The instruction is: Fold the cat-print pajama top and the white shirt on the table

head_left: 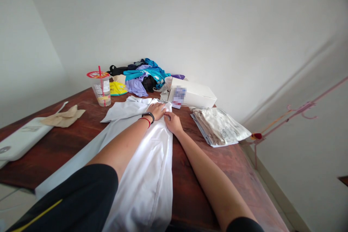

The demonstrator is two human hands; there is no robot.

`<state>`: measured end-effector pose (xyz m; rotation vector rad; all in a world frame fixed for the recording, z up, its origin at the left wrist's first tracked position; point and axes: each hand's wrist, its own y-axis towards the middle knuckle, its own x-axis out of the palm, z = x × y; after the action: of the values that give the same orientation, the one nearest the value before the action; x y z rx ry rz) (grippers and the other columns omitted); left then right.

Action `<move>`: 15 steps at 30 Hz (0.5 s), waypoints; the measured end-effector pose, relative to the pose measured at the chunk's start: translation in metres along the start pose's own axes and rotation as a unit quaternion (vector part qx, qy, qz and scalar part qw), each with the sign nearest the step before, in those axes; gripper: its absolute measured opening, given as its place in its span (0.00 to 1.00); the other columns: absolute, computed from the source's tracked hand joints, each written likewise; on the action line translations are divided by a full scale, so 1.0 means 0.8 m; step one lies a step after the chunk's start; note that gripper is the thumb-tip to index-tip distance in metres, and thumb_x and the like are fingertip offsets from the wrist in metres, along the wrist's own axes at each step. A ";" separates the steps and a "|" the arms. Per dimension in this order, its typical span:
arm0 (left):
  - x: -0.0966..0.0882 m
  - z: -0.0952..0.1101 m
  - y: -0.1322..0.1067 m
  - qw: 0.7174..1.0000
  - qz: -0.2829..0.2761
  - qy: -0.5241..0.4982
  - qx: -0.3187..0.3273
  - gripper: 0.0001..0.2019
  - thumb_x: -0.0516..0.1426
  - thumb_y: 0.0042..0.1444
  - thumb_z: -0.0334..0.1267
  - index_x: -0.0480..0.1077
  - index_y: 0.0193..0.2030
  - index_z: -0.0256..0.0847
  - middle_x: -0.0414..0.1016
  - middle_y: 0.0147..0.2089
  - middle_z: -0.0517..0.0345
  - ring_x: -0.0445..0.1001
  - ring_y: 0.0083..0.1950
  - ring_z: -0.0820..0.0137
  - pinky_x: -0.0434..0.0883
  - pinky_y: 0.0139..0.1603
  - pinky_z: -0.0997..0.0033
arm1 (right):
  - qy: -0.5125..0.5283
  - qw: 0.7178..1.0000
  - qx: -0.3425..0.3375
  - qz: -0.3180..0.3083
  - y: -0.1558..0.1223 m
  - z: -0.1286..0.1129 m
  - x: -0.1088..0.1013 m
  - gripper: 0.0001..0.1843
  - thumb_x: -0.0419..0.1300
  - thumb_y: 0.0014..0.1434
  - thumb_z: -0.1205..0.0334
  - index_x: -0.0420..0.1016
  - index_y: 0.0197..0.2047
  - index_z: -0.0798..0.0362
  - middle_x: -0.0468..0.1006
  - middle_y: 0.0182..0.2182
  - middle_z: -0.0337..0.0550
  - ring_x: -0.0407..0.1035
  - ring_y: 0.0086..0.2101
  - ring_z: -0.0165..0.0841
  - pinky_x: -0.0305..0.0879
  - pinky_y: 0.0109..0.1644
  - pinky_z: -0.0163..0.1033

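A long white garment (pixel 146 166) lies lengthwise on the dark wooden table, its near end reaching the front edge. Some of its cloth is bunched at the far left end. My left hand (pixel 157 110), with a black band on the wrist, rests flat on the garment near its far end, fingers stretched out. Close beside it, my right hand (pixel 173 122) has its fingers curled, pinching the garment's right edge. The two hands nearly touch. Exactly which part of the garment they are on is hard to make out.
A pile of clothes (pixel 146 74) and a white box (pixel 194 94) stand against the wall. Folded clothes (pixel 221 127) lie to the right. A plastic cup (pixel 102 90) with a straw, brown paper (pixel 65 116) and a white flat device (pixel 25 137) are on the left.
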<state>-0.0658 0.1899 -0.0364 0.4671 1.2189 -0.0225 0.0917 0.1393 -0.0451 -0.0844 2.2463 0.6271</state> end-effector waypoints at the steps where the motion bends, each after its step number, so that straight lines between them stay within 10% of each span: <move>1: 0.000 0.000 0.000 1.000 0.000 0.000 0.001 0.22 0.46 0.73 0.46 0.67 0.65 0.39 0.69 0.68 0.50 0.64 0.68 0.58 0.55 0.69 0.55 | 0.000 1.000 0.000 0.000 0.000 0.000 0.000 0.15 0.55 0.66 0.63 0.80 0.51 0.51 0.83 0.50 0.44 0.77 0.50 0.37 0.67 0.59 0.38; 15: 0.007 -0.004 0.002 1.000 0.011 0.002 0.001 0.22 0.46 0.72 0.46 0.67 0.65 0.40 0.70 0.68 0.50 0.64 0.68 0.60 0.55 0.68 0.57 | -0.014 1.000 -0.012 -0.008 0.001 0.003 0.002 0.16 0.54 0.66 0.62 0.80 0.52 0.52 0.82 0.51 0.46 0.75 0.51 0.37 0.66 0.60 0.38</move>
<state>-0.0661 0.1935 -0.0421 0.4830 1.2185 -0.0051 0.0920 0.1417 -0.0474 -0.1045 2.2104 0.6420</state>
